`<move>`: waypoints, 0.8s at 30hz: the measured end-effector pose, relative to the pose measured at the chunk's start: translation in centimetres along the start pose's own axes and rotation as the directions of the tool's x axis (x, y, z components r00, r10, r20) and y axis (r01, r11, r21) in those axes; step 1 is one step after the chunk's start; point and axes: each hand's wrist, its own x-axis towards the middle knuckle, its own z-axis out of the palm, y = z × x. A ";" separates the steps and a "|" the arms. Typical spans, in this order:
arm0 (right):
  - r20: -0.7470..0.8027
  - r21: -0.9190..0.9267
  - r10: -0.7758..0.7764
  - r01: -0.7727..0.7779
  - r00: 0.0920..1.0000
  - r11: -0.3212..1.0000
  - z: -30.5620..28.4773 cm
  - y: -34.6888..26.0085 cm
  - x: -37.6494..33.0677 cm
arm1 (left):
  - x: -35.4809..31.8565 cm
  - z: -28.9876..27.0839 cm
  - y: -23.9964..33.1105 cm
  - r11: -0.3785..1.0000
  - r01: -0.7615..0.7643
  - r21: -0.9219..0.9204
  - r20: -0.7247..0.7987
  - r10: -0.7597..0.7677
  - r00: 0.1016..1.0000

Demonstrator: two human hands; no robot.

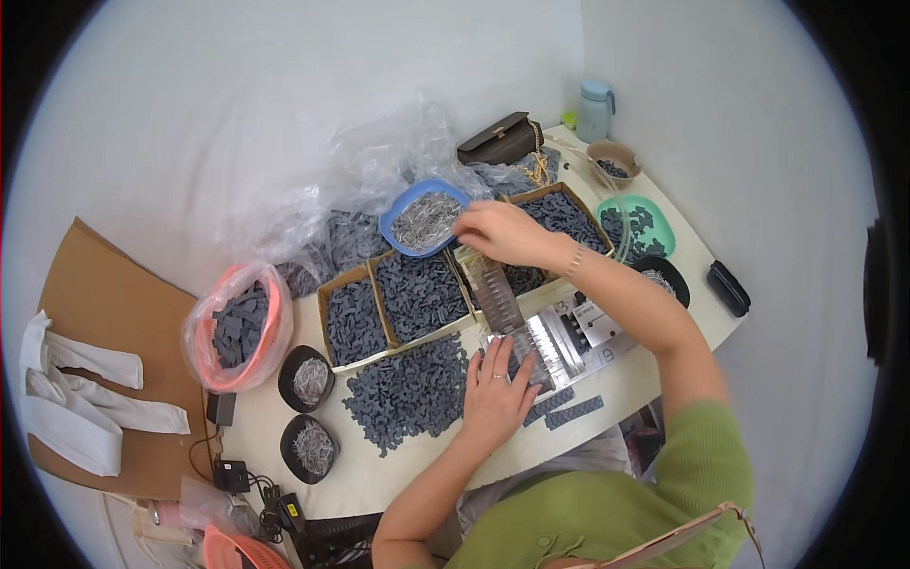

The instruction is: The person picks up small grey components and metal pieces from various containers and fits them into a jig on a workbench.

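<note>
My right hand (500,230) reaches across to the right rim of a blue bowl (387,224) filled with thin metal pins (427,220). Its fingertips are pinched together, and whatever is between them is too small to make out. My left hand (497,396) lies with fingers spread on the near left end of a silvery metal fixture (554,347). A clear ribbed strip (497,296) runs from the fixture up toward my right hand. Just left of my left hand spreads a loose heap of small dark grey plastic pieces (408,391). Two dark grey strips (574,412) lie by the table's near edge.
Cardboard boxes of grey pieces (417,296) stand behind the heap. Two black bowls of pins (309,448) and a pink basket (275,327) are at left. A green tray (659,220), brown bowl (621,152), blue jug (594,112) and dark handbag (500,142) sit farther back.
</note>
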 end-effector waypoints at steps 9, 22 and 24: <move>0.267 -0.463 0.270 -0.123 0.925 0.878 5.6 2.0 8.1 | 0.3 0.5 0.0 0.999 -0.021 0.033 -0.005 0.022 1.000; -0.144 -0.073 0.014 -0.025 0.989 0.997 2.2 1.8 3.7 | 0.1 -0.5 -1.4 0.991 0.067 -0.112 -0.121 -0.081 0.989; -0.078 0.119 0.063 -0.053 0.995 0.992 -0.2 0.1 0.5 | -0.3 -0.3 -1.6 0.992 0.051 -0.116 -0.143 -0.068 0.987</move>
